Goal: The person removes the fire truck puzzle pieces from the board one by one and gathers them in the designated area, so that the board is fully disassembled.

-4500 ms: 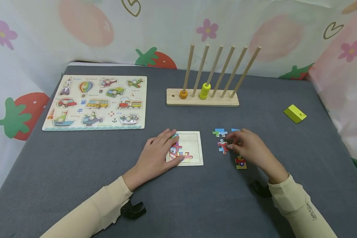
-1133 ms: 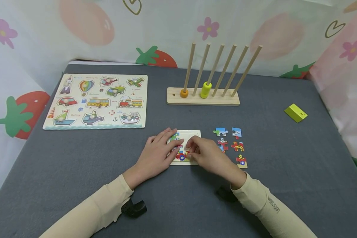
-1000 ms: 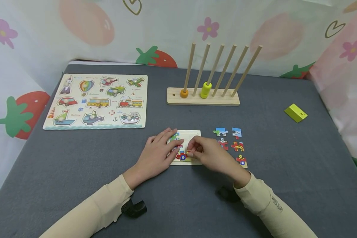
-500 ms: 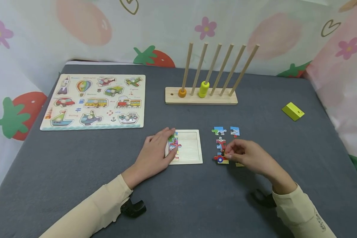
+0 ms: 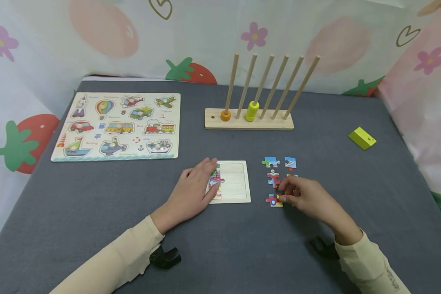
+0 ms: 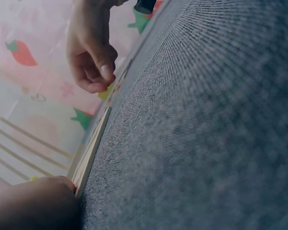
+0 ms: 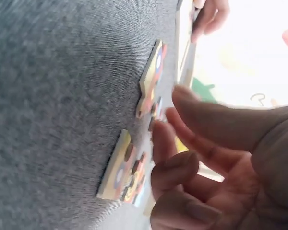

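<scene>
My left hand (image 5: pixel 191 185) rests flat on the left side of a small wooden puzzle tray (image 5: pixel 236 179). Beneath its fingers a strip of joined jigsaw pieces (image 5: pixel 216 181) partly shows along that side. To the right, a jigsaw piece with a blue wheel (image 5: pixel 273 201) lies on the cloth. My right hand (image 5: pixel 310 198) hovers just beside it, fingers loosely bent; in the right wrist view, thumb and fingertips stand apart from the wheel piece (image 7: pixel 152 72). Other loose pieces lie nearby: a blue-green one (image 5: pixel 270 162), a blue one (image 5: pixel 290 162) and a red one (image 5: pixel 273 178); the right hand partly covers several more.
A peg stand (image 5: pixel 220 122) with orange and yellow-green beads stands at the back. A vehicle picture board (image 5: pixel 117 110) lies at the left rear, and a yellow-green block (image 5: pixel 362 138) at the right. Patterned fabric (image 5: pixel 205 32) hangs behind the grey-covered table.
My right hand has carried the wheel piece from the tray rightward to the cloth, set it below the red piece and let go. My left hand stays on the tray.
</scene>
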`<state>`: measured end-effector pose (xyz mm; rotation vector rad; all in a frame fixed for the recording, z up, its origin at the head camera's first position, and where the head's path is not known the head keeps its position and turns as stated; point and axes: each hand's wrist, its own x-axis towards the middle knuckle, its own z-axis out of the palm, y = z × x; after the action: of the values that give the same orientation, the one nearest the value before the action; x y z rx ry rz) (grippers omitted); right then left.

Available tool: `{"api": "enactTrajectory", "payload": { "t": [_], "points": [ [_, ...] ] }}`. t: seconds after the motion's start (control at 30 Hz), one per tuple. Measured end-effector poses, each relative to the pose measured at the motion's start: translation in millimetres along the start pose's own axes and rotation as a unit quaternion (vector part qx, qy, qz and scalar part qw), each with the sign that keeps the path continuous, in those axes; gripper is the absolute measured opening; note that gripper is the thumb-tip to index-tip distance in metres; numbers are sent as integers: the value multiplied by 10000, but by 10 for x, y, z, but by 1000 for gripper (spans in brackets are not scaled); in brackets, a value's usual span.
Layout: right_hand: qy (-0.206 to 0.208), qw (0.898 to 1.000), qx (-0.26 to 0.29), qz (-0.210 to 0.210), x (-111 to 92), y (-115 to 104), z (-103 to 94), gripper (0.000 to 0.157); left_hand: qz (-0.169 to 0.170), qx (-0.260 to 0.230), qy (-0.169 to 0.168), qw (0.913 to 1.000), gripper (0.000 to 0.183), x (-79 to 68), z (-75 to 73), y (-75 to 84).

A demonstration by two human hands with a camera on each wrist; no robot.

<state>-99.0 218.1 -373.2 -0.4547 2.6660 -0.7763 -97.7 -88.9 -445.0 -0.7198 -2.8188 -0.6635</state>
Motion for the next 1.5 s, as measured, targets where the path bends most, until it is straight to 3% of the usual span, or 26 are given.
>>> {"api": "enactTrajectory", "payload": {
  "t": [0.2, 0.47, 0.8, 1.07, 1.3, 1.5],
  "points": [
    [6, 9987, -466, -198, -18, -76, 38, 19, -82, -82, -233, 9997, 64, -5, -22, 13],
    [94, 9978, -600, -260, 64, -234, 14, 17, -630, -231, -641, 9957, 75, 22, -143, -9],
    [-91, 9949, -654, -760, 612, -797, 225, 18, -752, -711, -617, 9927, 78, 11, -262, -99],
    [-15, 9928, -688, -980, 953, -1009, 448, 13, -546, -813, -530, 9938, 78, 19, -208, -167],
    [31, 9972, -351, -660, 1021, -1060, 552, 4, -288, -575, -338, 9974, 73, 22, -160, -197],
    [195, 9990, -68, -408, 1034, -1117, 610, 5, -282, -543, -233, 9979, 72, 13, -167, -221]
  ]
}}
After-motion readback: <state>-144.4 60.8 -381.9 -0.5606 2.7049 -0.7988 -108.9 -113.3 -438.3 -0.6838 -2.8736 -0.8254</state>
